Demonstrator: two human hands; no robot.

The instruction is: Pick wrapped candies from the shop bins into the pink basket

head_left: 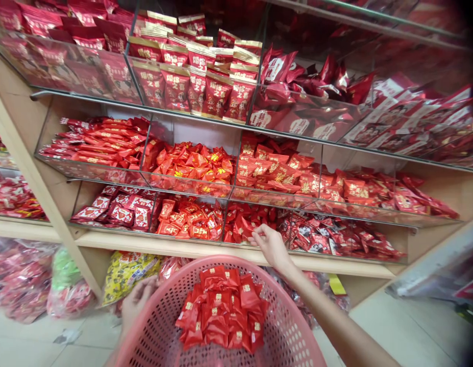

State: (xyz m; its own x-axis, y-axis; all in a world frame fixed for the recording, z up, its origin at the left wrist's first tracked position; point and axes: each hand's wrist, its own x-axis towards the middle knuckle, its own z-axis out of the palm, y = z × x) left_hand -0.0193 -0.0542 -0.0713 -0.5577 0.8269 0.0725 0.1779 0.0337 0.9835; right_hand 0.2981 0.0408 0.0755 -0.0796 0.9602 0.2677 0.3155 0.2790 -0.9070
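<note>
A pink perforated plastic basket (154, 311) is at the front, with a pile of small red wrapped packets (223, 311) with gold print in it. My left hand (137, 298) is at its left rim, slightly blurred, fingers curled against the basket's outer side. Beyond the far rim, my right hand (270, 245) reaches to the lowest shelf row. Its thumb and fingers are pinched at the edge of a red packet (242, 228) in the middle compartment. Part of that packet is hidden by the fingertips.
Clear dividers split the stepped shelves into compartments of red packets (194, 163). A wooden ledge (144, 243) runs below the lowest row. Under it sit a yellow bag (131, 270) and other plastic bags (24, 280) on the tiled floor. A slanted wooden upright (41, 178) stands left.
</note>
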